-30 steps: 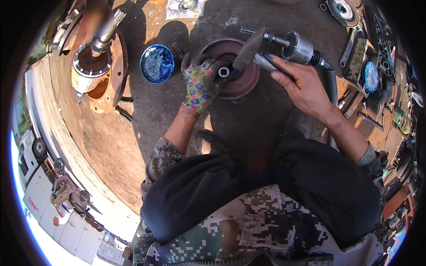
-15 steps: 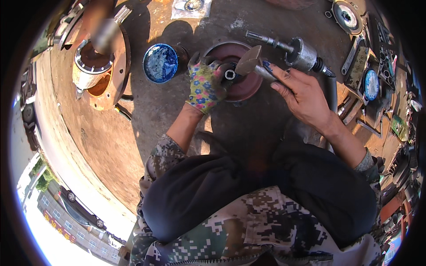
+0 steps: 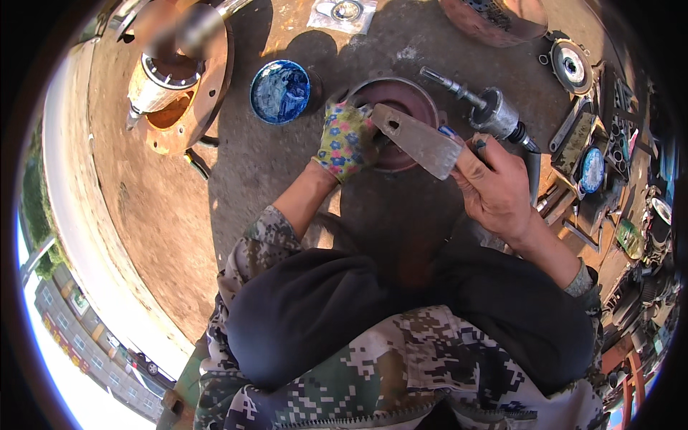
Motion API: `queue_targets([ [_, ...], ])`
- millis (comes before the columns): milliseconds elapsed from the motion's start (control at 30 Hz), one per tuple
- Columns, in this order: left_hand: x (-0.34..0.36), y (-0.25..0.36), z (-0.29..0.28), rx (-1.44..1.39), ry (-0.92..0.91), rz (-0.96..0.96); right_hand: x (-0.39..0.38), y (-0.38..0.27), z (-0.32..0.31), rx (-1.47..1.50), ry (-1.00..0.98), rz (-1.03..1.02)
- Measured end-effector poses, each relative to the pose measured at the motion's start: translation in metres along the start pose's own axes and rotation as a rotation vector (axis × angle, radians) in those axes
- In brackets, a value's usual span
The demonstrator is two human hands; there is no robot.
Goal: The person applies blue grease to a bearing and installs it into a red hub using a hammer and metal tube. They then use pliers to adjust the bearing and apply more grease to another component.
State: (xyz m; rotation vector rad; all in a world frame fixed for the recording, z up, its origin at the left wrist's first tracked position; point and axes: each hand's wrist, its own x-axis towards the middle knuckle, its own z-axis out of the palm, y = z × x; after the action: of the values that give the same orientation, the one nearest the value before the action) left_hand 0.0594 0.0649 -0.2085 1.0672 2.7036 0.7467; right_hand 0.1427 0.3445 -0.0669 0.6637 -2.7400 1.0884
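My left hand (image 3: 345, 140), in a flowered glove, is closed at the middle of a reddish-brown round wheel (image 3: 423, 100) on the ground. Its fingertips are partly hidden, as is the dark socket they were around. In my bare right hand (image 3: 498, 186) is a flat grey metal tool (image 3: 423, 143), wider toward my hand and with a hole near its far end. That end lies over the wheel, beside the gloved fingers; I cannot tell whether it touches anything. Blue smears mark my right fingers.
An open tin of blue grease (image 3: 280, 92) stands left of the wheel. Right of it lies a metal shaft with a cylinder (image 3: 493, 111). A rusty flanged housing (image 3: 215, 93) is at the far left. Wrenches (image 3: 571, 122), a disc (image 3: 571, 66) and other tools crowd the right side.
The grey tool has turned, so its long flat side now shows and covers the socket that was visible in my left hand. My right hand has lowered slightly. The whole view has shifted.
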Motion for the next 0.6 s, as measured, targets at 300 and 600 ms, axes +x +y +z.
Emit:
queue_targets([
  [300, 0.011, 0.007, -0.006, 0.02, 0.094, 0.03, 0.002, 0.003, -0.001, 0.037, -0.003, 0.22],
  [600, 0.016, 0.018, -0.002, 0.126, 0.153, 0.02, -0.019, 0.031, -0.01, 0.149, 0.125, 0.471],
])
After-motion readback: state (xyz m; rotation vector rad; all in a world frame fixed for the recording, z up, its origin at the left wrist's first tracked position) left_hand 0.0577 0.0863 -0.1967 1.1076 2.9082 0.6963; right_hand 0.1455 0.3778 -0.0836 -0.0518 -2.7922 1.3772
